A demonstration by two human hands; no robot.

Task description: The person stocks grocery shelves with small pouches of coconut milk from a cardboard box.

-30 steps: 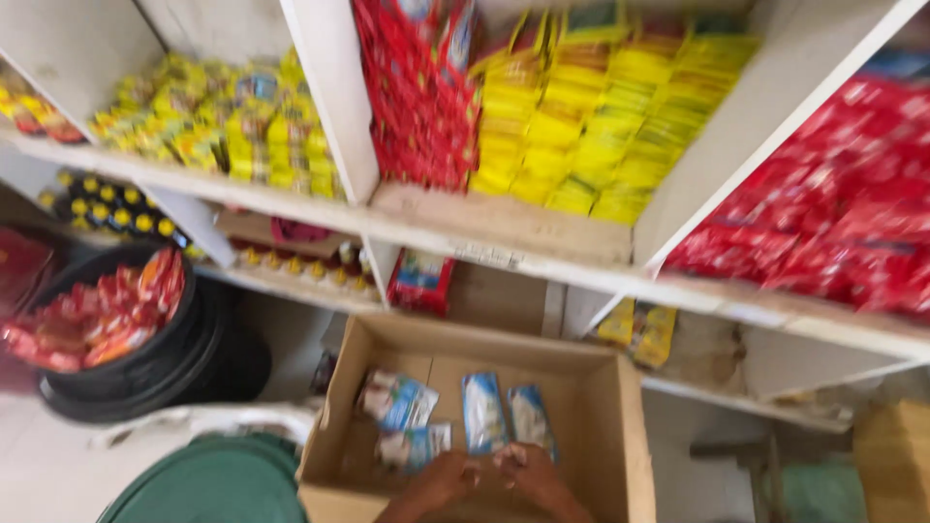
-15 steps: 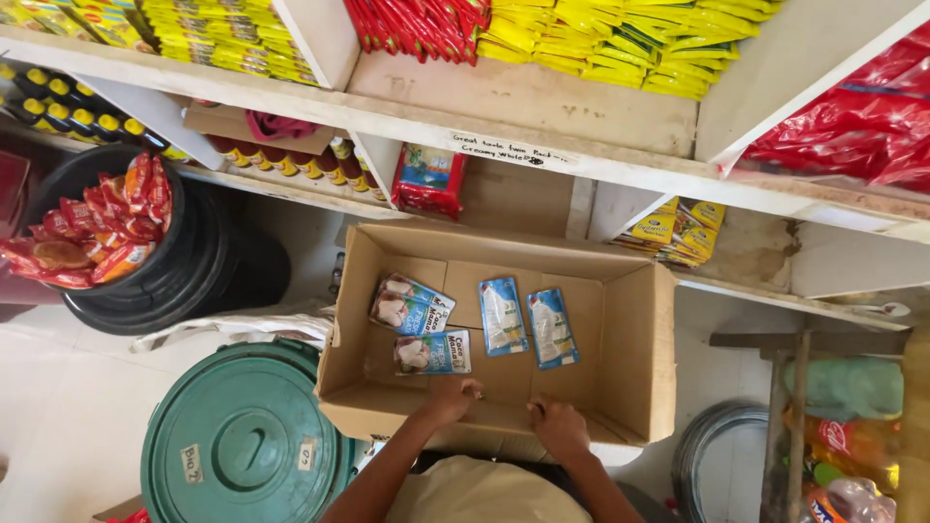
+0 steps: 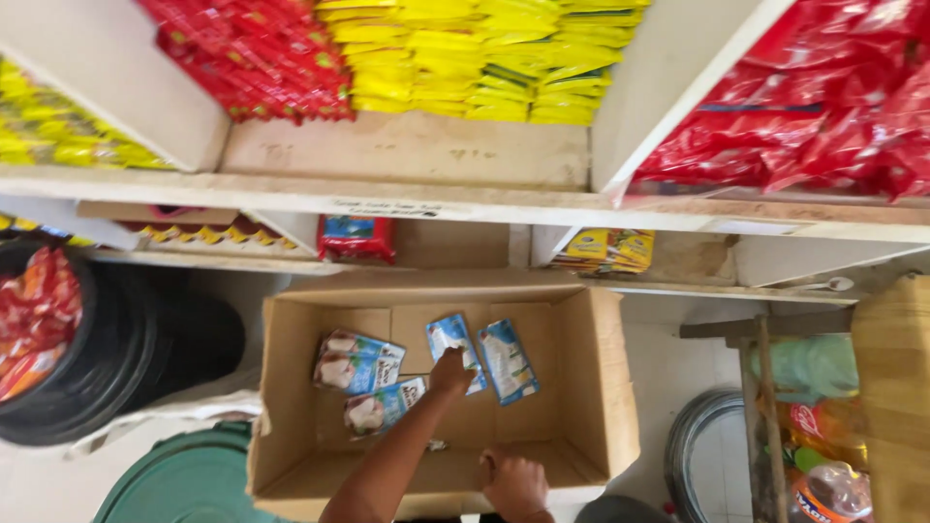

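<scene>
The left hand [image 3: 451, 373] is down inside the cardboard box [image 3: 596, 387], its fingers closed over the lower end of a small light blue sachet [image 3: 453, 341] lying flat on the box floor; whether it has really pinched the sachet or is only pressing on it I cannot tell. The right hand [image 3: 513, 479] sits on the near wall of the box, fingers curled over the edge and gripping it, as if to steady the carton.

To my eye this is the picking-out step: 1 sachet being taken from the box. Lifting it would call for a clean pinch on that thin packet so it peels off the cardboard without dragging its neighbour.

Just to the right lies a second blue sachet [image 3: 507, 360], touching or nearly so. To the left are 2 packets with a pale picture on them, the upper packet [image 3: 356, 360] and the lower packet [image 3: 381, 407], overlapping a little. The rest of the box floor is bare cardboard.

Above, the white shelf [image 3: 417, 199] holds rows of red packets [image 3: 262, 58] and yellow packets [image 3: 465, 58], with more red bags [image 3: 823, 116] in the right-hand bay. At the left stands a black tub [image 3: 136, 349] of red wrappers, and a green lid [image 3: 184, 479] lies by the box
</scene>
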